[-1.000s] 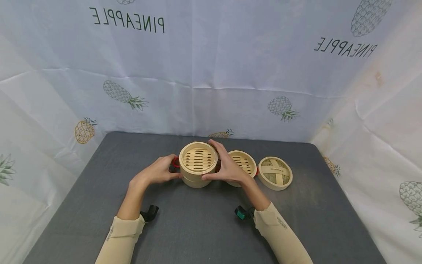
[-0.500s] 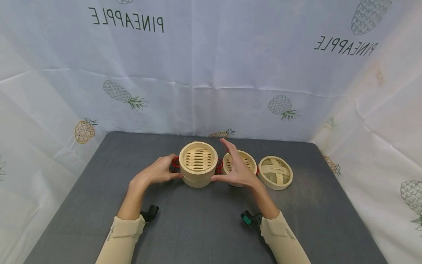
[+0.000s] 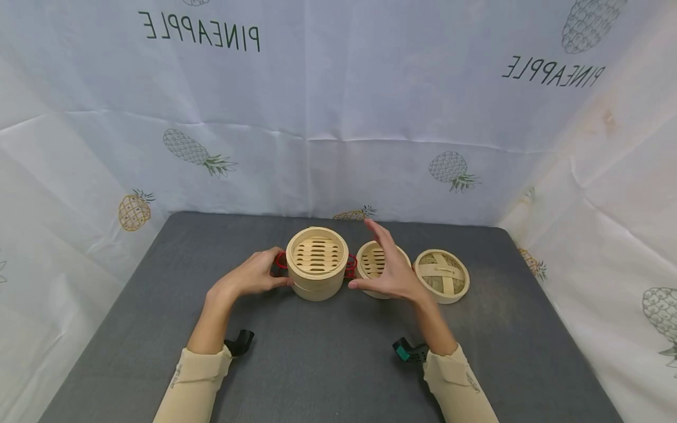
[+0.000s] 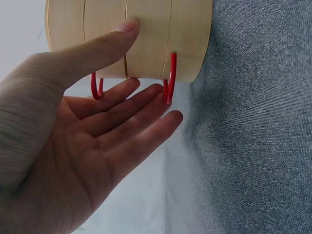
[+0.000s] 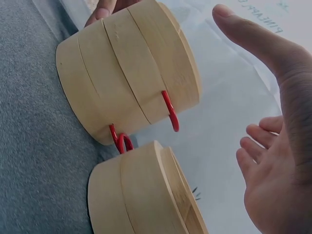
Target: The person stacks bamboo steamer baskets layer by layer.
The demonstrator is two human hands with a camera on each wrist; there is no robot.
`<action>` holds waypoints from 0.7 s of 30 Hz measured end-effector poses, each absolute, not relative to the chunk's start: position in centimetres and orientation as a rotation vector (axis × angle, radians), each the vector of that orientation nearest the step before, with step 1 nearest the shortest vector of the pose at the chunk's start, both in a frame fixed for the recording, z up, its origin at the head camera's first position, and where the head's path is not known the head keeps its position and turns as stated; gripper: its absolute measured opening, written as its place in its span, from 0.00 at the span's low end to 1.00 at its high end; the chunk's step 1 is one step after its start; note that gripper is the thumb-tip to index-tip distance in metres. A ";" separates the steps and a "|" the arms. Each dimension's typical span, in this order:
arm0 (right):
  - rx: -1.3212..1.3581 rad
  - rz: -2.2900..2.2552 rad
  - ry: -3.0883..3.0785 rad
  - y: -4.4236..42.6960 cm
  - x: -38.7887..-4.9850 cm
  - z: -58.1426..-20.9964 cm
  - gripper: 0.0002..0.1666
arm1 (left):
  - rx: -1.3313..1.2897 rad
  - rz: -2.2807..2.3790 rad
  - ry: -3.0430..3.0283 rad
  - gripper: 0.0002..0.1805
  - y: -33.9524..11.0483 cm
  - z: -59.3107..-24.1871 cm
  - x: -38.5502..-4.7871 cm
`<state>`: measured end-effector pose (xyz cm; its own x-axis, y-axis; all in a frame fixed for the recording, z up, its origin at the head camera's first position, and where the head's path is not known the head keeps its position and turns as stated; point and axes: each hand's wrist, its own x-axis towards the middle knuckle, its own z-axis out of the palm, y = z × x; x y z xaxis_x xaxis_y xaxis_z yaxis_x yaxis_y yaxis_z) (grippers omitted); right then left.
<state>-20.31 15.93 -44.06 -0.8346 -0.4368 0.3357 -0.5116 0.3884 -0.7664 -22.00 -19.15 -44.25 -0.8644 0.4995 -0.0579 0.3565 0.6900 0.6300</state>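
A stack of bamboo steamer baskets (image 3: 317,282) stands upright at the middle of the table, with red loop handles (image 4: 170,80) on its sides. My left hand (image 3: 252,275) is at the stack's left side. Its thumb rests on the wall, and its loosely extended fingers reach behind, by the red handles. My right hand (image 3: 394,271) is spread apart from the stack, above a second bamboo steamer (image 3: 370,264) to the right, and holds nothing. In the right wrist view that second steamer (image 5: 131,195) stands beside the stack; my hand partly covers it in the head view.
A round woven bamboo lid (image 3: 441,277) with crossed strips lies at the right of the second steamer. The dark grey table (image 3: 317,364) ends at a pineapple-print cloth (image 3: 307,164) hanging behind and at the sides.
My right hand has let go of the steamer stack and moved right, over the second steamer, baring the stack's right-side red handles. My left hand stays where it was.
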 end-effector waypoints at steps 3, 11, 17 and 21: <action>0.853 1.449 -2.562 16.3 -20.2 -44.1 0.79 | 0.689 0.929 2.677 0.33 -19.2 -44.2 -21.9; 0.756 1.426 -2.601 17.8 -20.4 -44.1 0.78 | 0.691 0.931 2.678 0.34 -19.4 -44.3 -21.9; 0.679 1.411 -2.677 19.3 -20.5 -43.8 0.79 | 0.695 0.932 2.683 0.34 -19.3 -44.3 -21.9; 0.626 1.356 -2.758 20.4 -20.5 -43.6 0.79 | 0.695 0.942 2.681 0.33 -19.2 -44.2 -21.9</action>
